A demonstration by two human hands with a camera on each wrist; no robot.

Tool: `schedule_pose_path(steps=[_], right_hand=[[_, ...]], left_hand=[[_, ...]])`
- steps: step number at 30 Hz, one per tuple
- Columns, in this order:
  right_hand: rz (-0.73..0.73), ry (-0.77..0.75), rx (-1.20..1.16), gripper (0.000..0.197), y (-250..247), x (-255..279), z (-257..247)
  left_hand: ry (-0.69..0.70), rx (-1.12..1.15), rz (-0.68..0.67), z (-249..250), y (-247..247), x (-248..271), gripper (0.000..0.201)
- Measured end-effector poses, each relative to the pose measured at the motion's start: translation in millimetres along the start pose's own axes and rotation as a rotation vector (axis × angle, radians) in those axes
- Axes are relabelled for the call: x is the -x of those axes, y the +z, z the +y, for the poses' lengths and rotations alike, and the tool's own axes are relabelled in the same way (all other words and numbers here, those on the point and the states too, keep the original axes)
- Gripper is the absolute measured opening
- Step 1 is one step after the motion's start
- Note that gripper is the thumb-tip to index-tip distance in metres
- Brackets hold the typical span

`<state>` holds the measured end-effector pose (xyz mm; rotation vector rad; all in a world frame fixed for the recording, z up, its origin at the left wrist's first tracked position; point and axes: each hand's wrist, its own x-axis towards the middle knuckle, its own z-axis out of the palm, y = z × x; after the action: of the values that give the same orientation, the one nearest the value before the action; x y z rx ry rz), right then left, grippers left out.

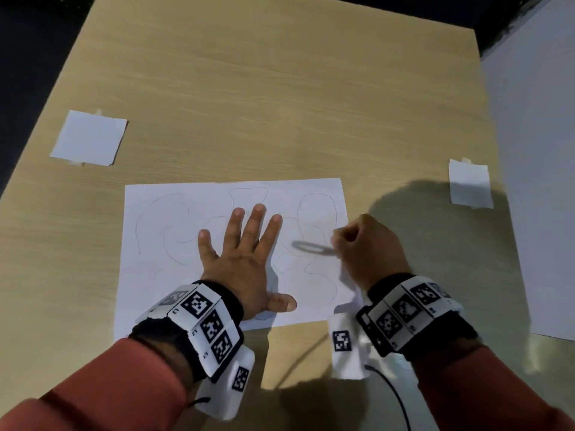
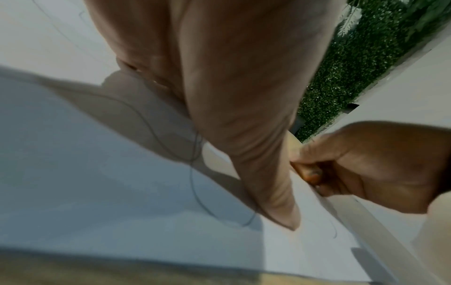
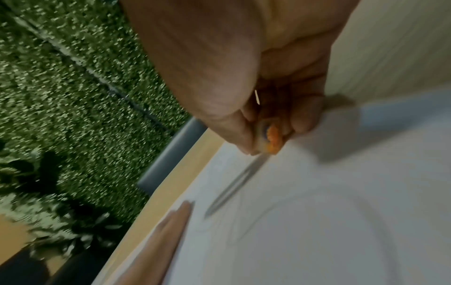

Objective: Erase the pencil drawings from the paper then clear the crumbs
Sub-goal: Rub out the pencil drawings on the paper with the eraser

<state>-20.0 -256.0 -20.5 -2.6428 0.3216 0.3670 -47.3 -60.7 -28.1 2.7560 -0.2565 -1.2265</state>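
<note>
A white sheet of paper with faint looping pencil lines lies on the wooden table. My left hand presses flat on the middle of the sheet, fingers spread and straight; the left wrist view shows its palm on the paper. My right hand sits at the sheet's right edge, its fingers curled round a small orange eraser held down against the paper. The eraser also shows in the left wrist view. A blurred dark streak lies on the paper just left of the right hand.
Two small white paper pieces are taped to the table, one at the far left and one at the right. A large white sheet covers the right side. A dark cable runs near the front edge. Green foliage lies beyond the table.
</note>
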Motion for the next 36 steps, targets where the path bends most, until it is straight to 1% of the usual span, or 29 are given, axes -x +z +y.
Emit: schedule_pose_path(steps=[1, 3, 5, 9, 11, 13, 14, 16, 18, 19, 21, 22, 26, 28, 30, 31, 32, 34, 35, 36], right_hand=[[0.007, 0.035, -0.019, 0.016, -6, 0, 6], [-0.006, 0.034, -0.051, 0.015, -10, 0, 9], [-0.031, -0.017, -0.061, 0.017, -8, 4, 3], [-0.144, -0.131, -0.111, 0.02, 8, 13, -13], [-0.137, -0.142, -0.061, 0.017, 9, 11, -13], [-0.111, -0.111, -0.021, 0.015, 6, 7, -8], [-0.1, -0.081, -0.02, 0.015, 5, 5, -6], [-0.083, -0.053, -0.024, 0.009, 4, 3, -8], [-0.071, -0.077, -0.039, 0.006, 6, 6, -14], [-0.092, -0.11, -0.062, 0.005, 8, 8, -19], [-0.166, -0.172, -0.079, 0.012, 14, 13, -24], [-0.18, -0.171, -0.062, 0.014, 14, 13, -24], [-0.076, -0.058, 0.011, 0.015, 4, 2, -12], [-0.031, -0.021, 0.011, 0.015, 0, -1, -7], [0.009, -0.015, 0.009, 0.015, 1, -1, -8], [0.003, -0.03, 0.007, 0.014, 2, -1, -11], [-0.035, -0.05, -0.011, 0.012, 4, 0, -14], [-0.16, -0.121, -0.028, 0.008, 10, 5, -19], [-0.182, -0.151, -0.007, 0.008, 11, 7, -20], [-0.158, -0.154, 0.017, 0.01, 9, 6, -17]], left_hand=[[0.003, 0.004, -0.003, 0, 0, 0, 0.132], [0.011, 0.012, 0.001, -1, 1, -1, 0.133], [0.02, 0.015, -0.003, -1, 1, -2, 0.133], [0.021, 0.023, 0.0, -1, 2, -1, 0.132], [0.02, 0.03, 0.006, -2, 2, -2, 0.133], [0.019, 0.034, 0.001, -2, 1, -1, 0.133], [0.021, 0.037, -0.001, -2, 1, -1, 0.133], [0.022, 0.047, -0.001, -2, 2, -1, 0.133], [0.023, 0.048, -0.002, -2, 2, -2, 0.134], [0.025, 0.047, -0.002, -2, 2, -2, 0.134], [0.029, 0.047, -0.003, -2, 3, -3, 0.136], [0.031, 0.049, -0.003, -2, 3, -3, 0.136], [0.044, 0.069, 0.003, -4, 3, -1, 0.135], [0.049, 0.08, 0.0, -4, 3, -1, 0.134], [0.047, 0.075, -0.002, -4, 3, -1, 0.134], [0.043, 0.07, -0.001, -4, 3, -1, 0.134], [0.04, 0.063, -0.004, -4, 3, -1, 0.134], [0.035, 0.059, -0.008, -3, 2, -1, 0.135], [0.036, 0.061, -0.009, -3, 2, -1, 0.135], [0.039, 0.064, -0.007, -3, 3, -1, 0.135]])
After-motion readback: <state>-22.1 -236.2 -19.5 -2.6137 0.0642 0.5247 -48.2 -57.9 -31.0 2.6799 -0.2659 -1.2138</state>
